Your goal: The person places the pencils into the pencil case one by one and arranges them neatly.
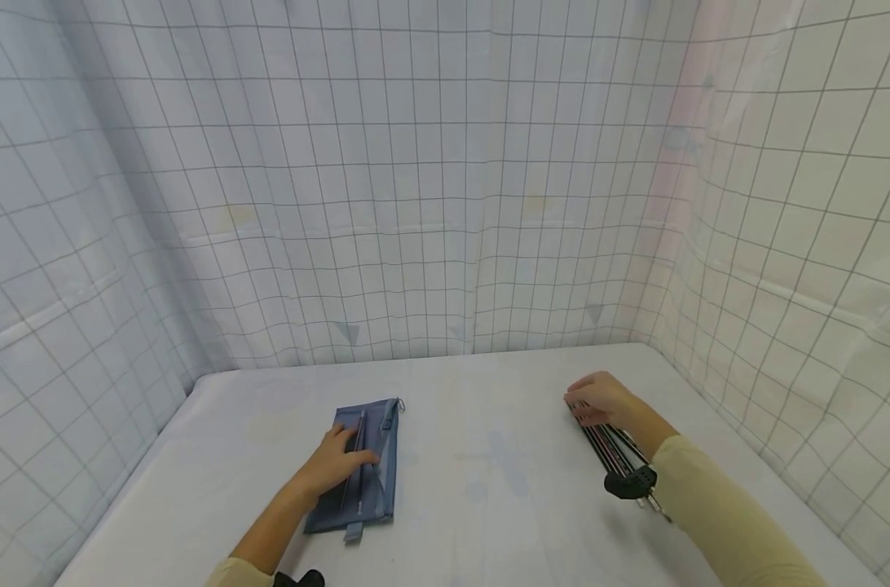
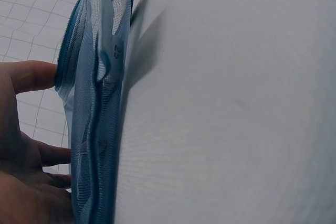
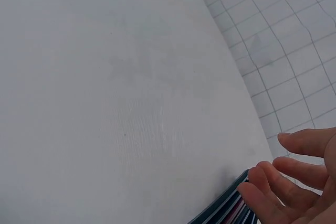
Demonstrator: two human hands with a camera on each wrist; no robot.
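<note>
A blue zip pouch (image 1: 386, 481) with mesh fabric lies flat on the left half of the table. My left hand (image 1: 335, 465) rests on it with fingers spread; in the left wrist view, thumb and fingers reach the side of the pouch (image 2: 100, 129). Over on the right lies a row of slim dark sticks (image 1: 606, 448), like pens or pencils, with light ends toward me and a reddish one among them. My right hand (image 1: 599, 399) is at their far end, fingers loosely bent and fingertips touching the sticks (image 3: 226, 211), the thumb held apart.
A white cloth covers the table (image 1: 474, 489). White grid-patterned curtains (image 1: 430, 204) hang behind it and on both sides. A small metal ring (image 1: 401, 404) sits at the pouch's far corner, and a fabric tab (image 1: 353, 533) sticks out at its near edge.
</note>
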